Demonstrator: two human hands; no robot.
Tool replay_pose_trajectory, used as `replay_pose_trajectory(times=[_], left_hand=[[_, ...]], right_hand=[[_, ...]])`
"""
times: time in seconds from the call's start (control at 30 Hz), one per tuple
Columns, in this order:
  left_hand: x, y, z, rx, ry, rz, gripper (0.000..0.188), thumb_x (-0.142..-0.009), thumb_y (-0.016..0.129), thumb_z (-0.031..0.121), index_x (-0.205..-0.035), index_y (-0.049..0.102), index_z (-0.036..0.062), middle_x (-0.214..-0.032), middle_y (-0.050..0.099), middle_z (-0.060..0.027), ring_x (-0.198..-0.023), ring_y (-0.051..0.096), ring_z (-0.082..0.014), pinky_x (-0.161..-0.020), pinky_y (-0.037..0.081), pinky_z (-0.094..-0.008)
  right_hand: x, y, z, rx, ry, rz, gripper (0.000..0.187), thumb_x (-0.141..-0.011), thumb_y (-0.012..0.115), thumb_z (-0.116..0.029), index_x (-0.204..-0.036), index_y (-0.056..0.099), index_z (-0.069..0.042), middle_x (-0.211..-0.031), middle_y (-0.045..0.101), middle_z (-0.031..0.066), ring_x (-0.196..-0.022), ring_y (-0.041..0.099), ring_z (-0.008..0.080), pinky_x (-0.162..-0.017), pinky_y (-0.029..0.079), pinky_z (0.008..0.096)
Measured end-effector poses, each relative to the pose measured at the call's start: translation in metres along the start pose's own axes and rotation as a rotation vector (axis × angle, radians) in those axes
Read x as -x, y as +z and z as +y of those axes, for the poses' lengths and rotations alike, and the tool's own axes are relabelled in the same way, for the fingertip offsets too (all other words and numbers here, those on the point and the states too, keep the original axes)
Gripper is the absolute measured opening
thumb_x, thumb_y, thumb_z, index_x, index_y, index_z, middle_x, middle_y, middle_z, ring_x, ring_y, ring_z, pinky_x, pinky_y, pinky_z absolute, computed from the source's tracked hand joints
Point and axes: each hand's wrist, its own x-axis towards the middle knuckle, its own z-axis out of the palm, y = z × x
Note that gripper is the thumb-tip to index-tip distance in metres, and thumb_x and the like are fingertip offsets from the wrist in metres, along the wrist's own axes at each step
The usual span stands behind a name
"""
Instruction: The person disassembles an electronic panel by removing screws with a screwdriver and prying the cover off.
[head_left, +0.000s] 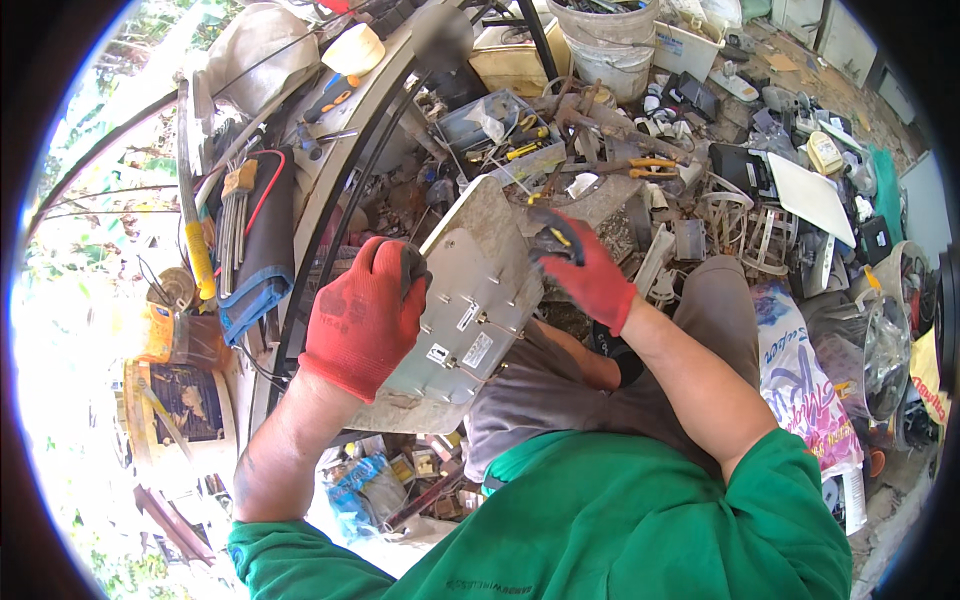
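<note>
My left hand (368, 318), in a red glove with dark fingertips, is closed on the upper left edge of a flat grey metal panel (420, 365). Small studs, white labels and thin brass-coloured rods show on the panel's face. It stands tilted in front of my lap, its lower end near my thigh. Just off the panel's right edge is my right hand (598, 282), also red-gloved and slightly blurred. Its fingers are curled around something dark with a yellow mark (562, 236), whose kind I cannot make out.
A shallow grey bin (485, 120) with hand tools lies beyond the panel. A white bucket (605, 50) stands farther back. Scrap plastic and metal cover the ground to the right, beside a printed plastic bag (800, 380). A wire brush (235, 210) hangs at the left.
</note>
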Motion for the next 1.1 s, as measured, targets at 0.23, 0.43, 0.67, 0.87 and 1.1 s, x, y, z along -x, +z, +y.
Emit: replay_pose_trajectory(times=[0.23,0.43,0.67,0.87,1.1], left_hand=[[0.005,0.005,0.005,-0.186,0.043,-0.014,0.024,-0.092,0.071,0.018,-0.108,0.056,0.0069,-0.099,0.065,-0.0138,-0.078,0.069,-0.0390,-0.065,0.056,-0.0469],[0.012,0.002,0.005,-0.222,0.070,0.019,0.023,-0.091,0.073,0.020,-0.099,0.057,0.0055,-0.093,0.064,-0.0143,-0.074,0.068,-0.0393,-0.063,0.055,-0.0472],[0.024,-0.030,-0.001,0.096,0.067,0.039,0.018,-0.086,0.076,0.007,-0.099,0.066,0.0025,-0.099,0.069,-0.0153,-0.082,0.072,-0.0344,-0.070,0.057,-0.0386],[0.128,-0.061,-0.061,0.337,-0.509,0.551,0.016,-0.094,0.076,0.003,-0.109,0.069,0.0022,-0.089,0.072,-0.0011,-0.076,0.063,-0.0051,-0.069,0.052,-0.0220],[0.188,-0.063,-0.152,0.096,-0.801,0.431,0.019,-0.096,0.071,0.018,-0.109,0.072,0.0042,-0.086,0.076,-0.0090,-0.076,0.074,-0.0185,-0.071,0.056,-0.0328]], right_hand=[[-0.003,0.009,0.012,0.112,0.182,-0.222,0.072,-0.089,0.077,-0.029,-0.154,0.047,-0.016,-0.148,0.044,0.0245,-0.134,0.052,0.0405,-0.113,0.043,0.0450],[-0.002,0.003,0.007,0.017,0.177,-0.288,0.065,-0.092,0.074,-0.026,-0.150,0.049,-0.012,-0.146,0.049,0.0214,-0.129,0.054,0.0378,-0.111,0.044,0.0447],[0.004,-0.021,0.025,-0.172,0.291,-0.287,0.067,-0.091,0.076,-0.015,-0.151,0.047,-0.010,-0.120,0.066,0.0063,-0.093,0.063,0.0150,-0.082,0.055,0.0335],[0.012,-0.028,0.027,-0.139,0.213,-0.275,0.061,-0.095,0.066,-0.005,-0.153,0.046,-0.007,-0.122,0.065,0.0056,-0.100,0.060,0.0122,-0.086,0.052,0.0312],[0.016,-0.035,0.020,-0.066,0.314,-0.339,0.067,-0.098,0.064,-0.006,-0.160,0.037,-0.005,-0.140,0.059,0.0078,-0.122,0.056,0.0165,-0.102,0.047,0.0327]])
